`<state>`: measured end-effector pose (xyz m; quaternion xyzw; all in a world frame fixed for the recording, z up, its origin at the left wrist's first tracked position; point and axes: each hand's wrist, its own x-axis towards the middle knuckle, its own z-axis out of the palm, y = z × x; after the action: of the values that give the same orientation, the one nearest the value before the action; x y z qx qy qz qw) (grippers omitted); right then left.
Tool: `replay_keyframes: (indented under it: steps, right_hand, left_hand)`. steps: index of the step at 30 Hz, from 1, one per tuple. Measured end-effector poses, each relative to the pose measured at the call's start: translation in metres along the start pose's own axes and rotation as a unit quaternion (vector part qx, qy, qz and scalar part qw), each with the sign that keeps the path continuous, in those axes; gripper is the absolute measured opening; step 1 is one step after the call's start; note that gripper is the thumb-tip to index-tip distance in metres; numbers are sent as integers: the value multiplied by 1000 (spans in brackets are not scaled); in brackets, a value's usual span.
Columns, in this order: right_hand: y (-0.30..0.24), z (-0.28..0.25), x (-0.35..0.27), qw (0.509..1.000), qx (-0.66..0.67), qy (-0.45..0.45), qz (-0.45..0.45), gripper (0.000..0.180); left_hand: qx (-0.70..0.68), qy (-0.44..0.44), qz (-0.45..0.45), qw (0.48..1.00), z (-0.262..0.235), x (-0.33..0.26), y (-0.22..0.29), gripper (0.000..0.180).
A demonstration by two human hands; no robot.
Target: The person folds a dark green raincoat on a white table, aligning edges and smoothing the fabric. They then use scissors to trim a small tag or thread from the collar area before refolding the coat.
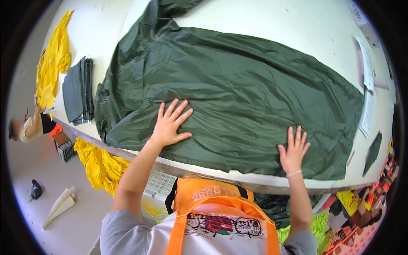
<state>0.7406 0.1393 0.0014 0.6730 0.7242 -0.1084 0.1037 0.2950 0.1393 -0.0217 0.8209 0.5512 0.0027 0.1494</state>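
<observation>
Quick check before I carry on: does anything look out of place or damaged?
On the floor at lower left, a small black bundle and a pale sheet lie loose like litter, perhaps dropped. The dark green cloth under the left hand and right hand is wrinkled, but shows no clear damage.

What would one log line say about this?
left hand: open, on green cloth | right hand: open, on same cloth | left side: folded dark stack, yellow cloth

Long white smooth-topped worktable [272,19] with a narrow grey edge [199,174], pale grey smooth floor [85,216] at lower left, bright light across the room.
</observation>
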Motion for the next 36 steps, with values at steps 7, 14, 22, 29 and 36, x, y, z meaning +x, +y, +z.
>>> replay_keyframes:
  steps: [7, 14, 22, 29, 36]
  right_hand:
    - [59, -66, 179, 969, 24, 204, -139, 52]
    - [95, -93, 301, 984, -145, -30, -102, 67]
    - [193, -123, 159, 969, -97, 207, -92, 57]
    - [191, -100, -60, 966, -134, 205, -80, 82]
    - [174, 47, -105, 995, -73, 64, -25, 83]
  left_hand:
    - [29, 360, -167, 918, -79, 108, -144, 64]
    - [-29, 69, -412, 908, -107, 205, -253, 93]
    - [52, 260, -286, 921, -177, 100, -167, 37]
    - [121, 321, -248, 906, -111, -141, -100, 36]
    - [30, 30, -267, 963, 5, -186, -114, 75]
